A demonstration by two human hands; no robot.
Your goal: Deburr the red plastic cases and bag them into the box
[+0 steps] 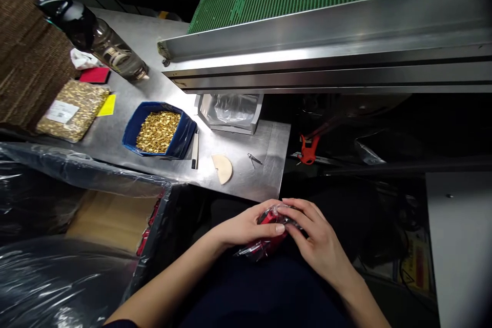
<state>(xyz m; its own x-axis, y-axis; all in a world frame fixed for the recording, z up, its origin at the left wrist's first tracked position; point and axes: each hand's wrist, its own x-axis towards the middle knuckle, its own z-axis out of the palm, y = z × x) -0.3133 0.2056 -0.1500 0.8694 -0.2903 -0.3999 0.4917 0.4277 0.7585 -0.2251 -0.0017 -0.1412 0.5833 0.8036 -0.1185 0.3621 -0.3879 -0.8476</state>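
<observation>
Both hands are covering most of the red item in clear wrap (269, 238); the left hand (246, 228) and right hand (315, 238) are closing over it, so its shape is staying unreadable. Far up and left of the hands, the label on the bag of gold pieces (73, 110) is showing print too small to read. Left of the hands, the cardboard box (111, 218) is lying half under black plastic sheeting (49, 277), which is running off the frame's edge.

Bright overhead light is glaring off the steel table (246, 174) and conveyor rail (326, 36) beyond the hands; below the rail, shadows are swallowing detail. Edges are bowing, slightly soft.
</observation>
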